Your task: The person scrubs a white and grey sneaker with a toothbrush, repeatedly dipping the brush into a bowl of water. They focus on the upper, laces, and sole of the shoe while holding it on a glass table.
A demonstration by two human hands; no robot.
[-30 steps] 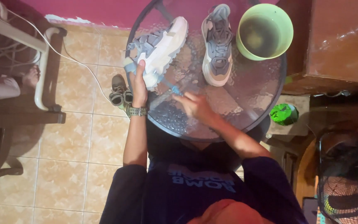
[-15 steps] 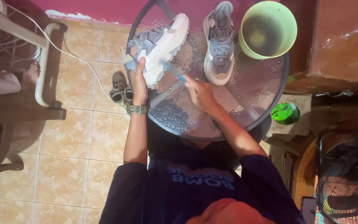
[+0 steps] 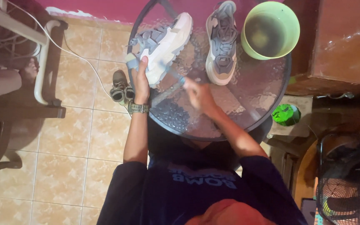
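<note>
While the left hand (image 3: 141, 81) grips a sneaker (image 3: 163, 46), the blurred right hand's (image 3: 198, 93) grasp is unclear; green bowl (image 3: 271, 31) holds murky water

Both arms reach forward, elbows bent. The left hand (image 3: 141, 81) is stretched out straight with its fingers (image 3: 143, 63) curled in a grip, a watch on the wrist. The right hand (image 3: 198, 93) angles inward, blurred, fingers closed.

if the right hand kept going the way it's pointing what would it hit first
Probably the white and grey sneaker tipped on its side under the left hand. The right hand points up-left toward its sole, though it is motion-blurred and depth is unclear.
</note>
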